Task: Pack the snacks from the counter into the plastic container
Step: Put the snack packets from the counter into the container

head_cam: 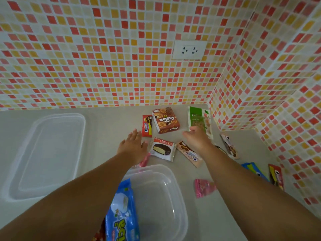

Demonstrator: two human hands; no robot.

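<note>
Two hands are out over the counter (107, 119) in your head view, and neither holds anything: your left hand (132, 145) hovers flat with fingers spread near the red Oreo packet (146, 126), while your right hand (197, 138) is loosely open at the lower end of the green packet (198, 119), fingertips apparently just touching it. The plastic container (166, 193) sits nearest you, with a blue packet (121, 209) already leaning over its left rim; its lid (46, 153) lies apart on the left. Most snacks are not yet packed: the Collon box (165, 120), Choco Pie (162, 148), a beige Oreo packet (189, 153) and a pink packet (204, 187) among them. For this reach, I'd judge it best to pinch the green packet across its narrow width rather than by a crinkly end, so it won't fold. Its long axis runs away from you toward the wall, nearly parallel to the container's length, so it should drop in flat with little turning.
</note>
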